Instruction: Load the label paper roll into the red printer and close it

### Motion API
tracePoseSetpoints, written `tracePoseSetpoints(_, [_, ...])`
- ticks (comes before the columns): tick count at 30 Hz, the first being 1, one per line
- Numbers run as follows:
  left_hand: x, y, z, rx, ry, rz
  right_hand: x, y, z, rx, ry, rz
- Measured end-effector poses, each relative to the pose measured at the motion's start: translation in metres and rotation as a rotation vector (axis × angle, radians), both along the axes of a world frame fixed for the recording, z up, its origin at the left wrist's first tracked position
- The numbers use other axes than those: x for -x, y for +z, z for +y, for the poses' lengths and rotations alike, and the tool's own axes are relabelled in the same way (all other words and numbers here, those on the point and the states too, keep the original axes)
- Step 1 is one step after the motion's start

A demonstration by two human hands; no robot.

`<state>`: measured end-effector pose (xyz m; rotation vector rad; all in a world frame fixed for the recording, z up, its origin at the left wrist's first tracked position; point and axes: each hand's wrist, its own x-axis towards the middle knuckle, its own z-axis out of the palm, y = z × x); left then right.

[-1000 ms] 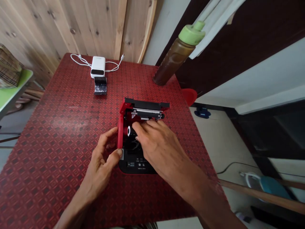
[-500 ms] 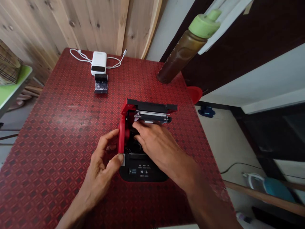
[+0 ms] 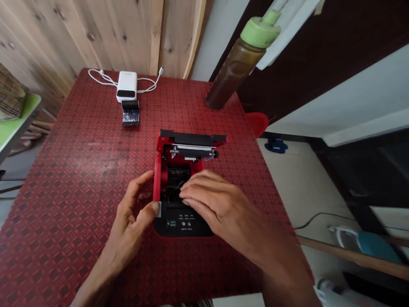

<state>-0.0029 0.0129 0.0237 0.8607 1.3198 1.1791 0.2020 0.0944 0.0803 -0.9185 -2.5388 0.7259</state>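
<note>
- Red plastic forms the shell of a small printer (image 3: 157,170), which sits on the worktop (image 3: 79,170) directly between the two hands, its lid (image 3: 191,138) swung up on the side away from the person.
- The left hand (image 3: 134,217) is open. Its thumb presses on the pale tab at the printer's near left corner, and its fingers (image 3: 142,179) are spread loosely along the red side wall.
- The right hand (image 3: 220,204) lies palm down over the printer's right half, with bent fingers (image 3: 188,194) reaching to the near lip of the open compartment (image 3: 177,177). Whether they pinch anything there cannot be told, since the hand covers the spot.
- A black control panel (image 3: 179,224) with small buttons shows just under the right hand's fingertips, beside the left thumb.
- A metal bar (image 3: 191,149) crosses the raised lid's underside, just beyond the right hand's fingers.
- Well beyond the left hand lie a white power bank (image 3: 127,85) with its white cable (image 3: 102,78) looped behind it, and a small black block (image 3: 130,113) touching its near end.
- Far beyond the right hand, at the worktop's corner, stands a brown bottle (image 3: 234,72) with a green cap (image 3: 260,32) (it looks tilted in this wide view).
- Pale wooden planks (image 3: 96,30) rise behind the worktop.
</note>
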Motion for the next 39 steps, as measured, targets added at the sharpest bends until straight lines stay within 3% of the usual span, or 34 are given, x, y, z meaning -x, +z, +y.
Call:
tracePoseSetpoints(6, [0.021, -0.007, 0.004, -0.071, 0.040, 0.013, -0.004, -0.006, -0.010, -0.142, -0.072, 0.129])
tracePoseSetpoints(11, [0.032, 0.015, 0.045, -0.308, 0.075, 0.234, -0.005, -0.014, -0.027, -0.271, -0.116, 0.217])
tracePoseSetpoints(16, [0.016, 0.028, 0.079, -0.426, 0.030, 0.208, -0.004, -0.023, -0.041, -0.440, -0.179, 0.191])
tracePoseSetpoints(19, [0.011, 0.027, 0.073, -0.416, 0.088, 0.199, -0.004, -0.029, -0.050, -0.517, -0.199, 0.188])
tracePoseSetpoints(25, [0.003, 0.016, 0.035, -0.268, 0.111, 0.127, -0.002, -0.037, -0.062, -0.729, -0.371, 0.122])
tracePoseSetpoints(31, [-0.003, -0.005, 0.015, -0.082, 0.081, -0.042, 0.000, -0.040, -0.056, -0.572, -0.313, 0.178])
tracePoseSetpoints(39, [-0.001, -0.006, 0.014, -0.101, 0.042, 0.013, 0.001, -0.038, -0.060, -0.476, -0.355, 0.184])
